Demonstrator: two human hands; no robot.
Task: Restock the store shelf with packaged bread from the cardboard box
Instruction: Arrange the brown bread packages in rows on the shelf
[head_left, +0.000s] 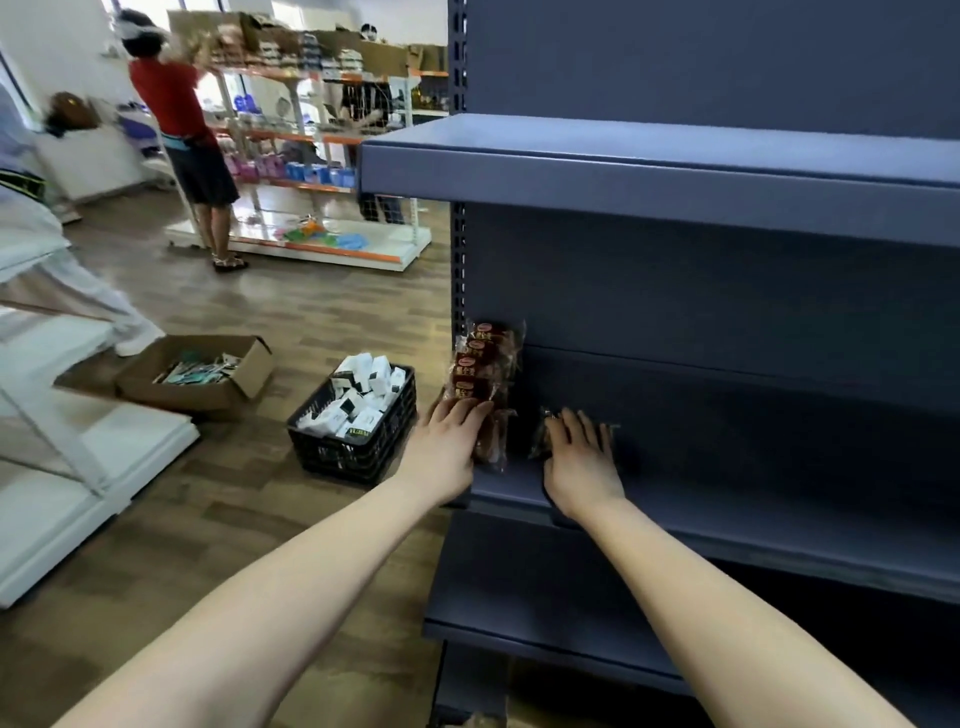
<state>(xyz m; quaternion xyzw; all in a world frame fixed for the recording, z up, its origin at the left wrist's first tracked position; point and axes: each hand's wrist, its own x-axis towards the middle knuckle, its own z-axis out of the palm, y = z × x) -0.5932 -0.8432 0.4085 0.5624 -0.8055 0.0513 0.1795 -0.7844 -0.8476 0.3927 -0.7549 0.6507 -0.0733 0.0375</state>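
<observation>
The row of bread packets (480, 374) sits at the shelf's (727, 525) left end, long axis from front edge to back panel, red labels upward; left hand (449, 441) lies straight-fingered on the front packets; right hand (579, 457), fingers spread, presses a loose packet (543, 434) beside; I'd slide it snug, labels matching.

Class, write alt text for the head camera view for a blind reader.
Two bare hands reach onto a dark blue store shelf: the left hand rests against a row of packaged bread at the shelf's left end, the right hand lies on a separate packet. A black crate stands on the floor.
</observation>
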